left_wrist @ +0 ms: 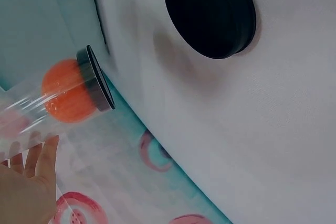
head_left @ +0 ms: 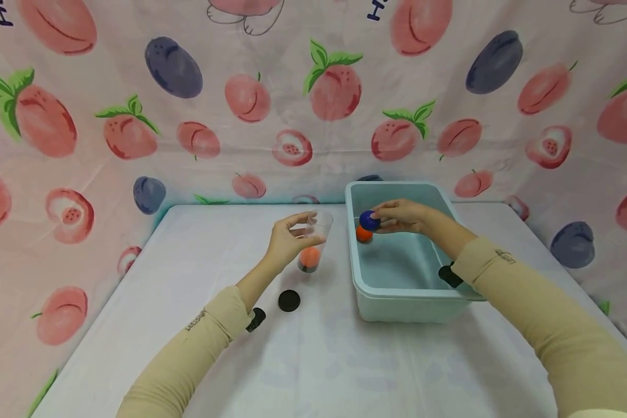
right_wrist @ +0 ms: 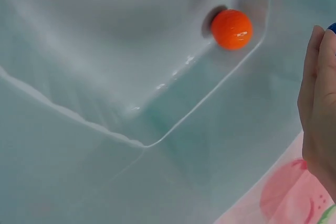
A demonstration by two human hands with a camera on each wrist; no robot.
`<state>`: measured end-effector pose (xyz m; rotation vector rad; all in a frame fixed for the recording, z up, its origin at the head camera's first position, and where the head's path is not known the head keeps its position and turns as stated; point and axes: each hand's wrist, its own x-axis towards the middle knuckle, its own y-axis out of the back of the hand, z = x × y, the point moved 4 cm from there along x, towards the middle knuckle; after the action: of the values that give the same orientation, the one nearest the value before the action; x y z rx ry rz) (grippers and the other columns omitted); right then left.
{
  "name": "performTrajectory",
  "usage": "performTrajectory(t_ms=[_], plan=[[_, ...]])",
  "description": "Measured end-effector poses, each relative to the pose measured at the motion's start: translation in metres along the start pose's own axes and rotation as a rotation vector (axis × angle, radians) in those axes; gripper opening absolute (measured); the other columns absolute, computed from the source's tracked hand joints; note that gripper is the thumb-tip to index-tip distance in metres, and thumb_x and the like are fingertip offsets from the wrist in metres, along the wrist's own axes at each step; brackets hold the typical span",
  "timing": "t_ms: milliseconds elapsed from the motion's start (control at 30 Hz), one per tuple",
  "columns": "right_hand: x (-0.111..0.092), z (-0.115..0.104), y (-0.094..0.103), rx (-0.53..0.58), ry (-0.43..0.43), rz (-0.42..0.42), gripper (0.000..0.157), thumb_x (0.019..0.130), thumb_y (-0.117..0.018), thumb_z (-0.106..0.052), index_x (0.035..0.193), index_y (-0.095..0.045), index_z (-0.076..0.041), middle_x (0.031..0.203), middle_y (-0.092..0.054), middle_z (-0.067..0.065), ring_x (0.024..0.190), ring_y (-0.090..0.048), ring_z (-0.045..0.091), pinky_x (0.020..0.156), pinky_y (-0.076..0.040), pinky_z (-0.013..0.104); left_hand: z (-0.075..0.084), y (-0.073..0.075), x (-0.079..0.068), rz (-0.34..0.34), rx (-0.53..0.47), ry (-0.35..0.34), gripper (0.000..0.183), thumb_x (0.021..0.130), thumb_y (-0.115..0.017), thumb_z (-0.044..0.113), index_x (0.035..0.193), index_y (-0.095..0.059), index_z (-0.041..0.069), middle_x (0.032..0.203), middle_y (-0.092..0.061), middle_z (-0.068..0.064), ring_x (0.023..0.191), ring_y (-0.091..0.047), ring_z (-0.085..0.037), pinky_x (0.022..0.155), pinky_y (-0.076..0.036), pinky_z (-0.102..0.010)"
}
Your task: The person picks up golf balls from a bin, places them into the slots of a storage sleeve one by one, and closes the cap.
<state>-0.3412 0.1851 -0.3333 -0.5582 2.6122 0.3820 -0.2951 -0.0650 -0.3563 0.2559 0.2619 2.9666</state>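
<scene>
My left hand point(head_left: 284, 239) grips a clear plastic tube point(head_left: 322, 223) near its upper end, holding it slightly tilted over the table. An orange ball point(head_left: 310, 255) sits at the tube's bottom, just above its black base point(left_wrist: 95, 80). Between the fingertips of my right hand point(head_left: 406, 216) is a blue ball point(head_left: 368, 220), held above the left part of a pale blue bin point(head_left: 407, 292). A second orange ball point(right_wrist: 231, 29) lies on the bin's floor near a corner. In the right wrist view only a sliver of the blue ball shows.
A round black lid point(head_left: 289, 301) lies on the white-covered table point(head_left: 313, 354), nearer than the tube. The bin's raised walls stand right of the tube. Behind the table hangs a fruit-print cloth point(head_left: 303, 133). Each wrist carries a small black camera point(head_left: 256, 319).
</scene>
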Motion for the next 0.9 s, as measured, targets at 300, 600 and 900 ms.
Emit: performTrajectory(t_ms=[300,600,900], plan=[[-0.009,-0.003,-0.009,0.021,0.041,-0.045,0.051,0.099,-0.048,-0.016,0.142,-0.031,0.006,0.141,-0.035,0.025,0.101,-0.056,0.018,0.096,-0.05,0.031,0.003,-0.005,0.001,-0.003,0.003,-0.007,0.055,0.073,-0.079,0.003,0.125,-0.061,0.009,0.122,-0.06,-0.016,0.109,-0.063,-0.031,0.083,-0.057,-0.035],[-0.019,-0.013,-0.009,0.064,0.069,-0.061,0.05,0.098,-0.047,-0.015,0.141,-0.032,0.005,0.135,-0.04,0.022,0.088,-0.063,0.011,0.091,-0.053,0.027,0.008,-0.008,0.004,-0.006,0.02,-0.017,0.056,0.073,-0.079,0.004,0.125,-0.061,0.008,0.12,-0.061,-0.014,0.109,-0.063,-0.03,0.087,-0.056,-0.036],[-0.029,-0.025,-0.007,0.098,0.079,-0.071,0.046,0.099,-0.045,-0.016,0.139,-0.034,0.003,0.134,-0.039,0.021,0.088,-0.064,0.012,0.086,-0.055,0.024,0.007,-0.01,0.006,-0.026,0.009,-0.025,0.056,0.073,-0.079,0.004,0.125,-0.061,0.009,0.121,-0.06,-0.015,0.111,-0.062,-0.03,0.088,-0.055,-0.037]])
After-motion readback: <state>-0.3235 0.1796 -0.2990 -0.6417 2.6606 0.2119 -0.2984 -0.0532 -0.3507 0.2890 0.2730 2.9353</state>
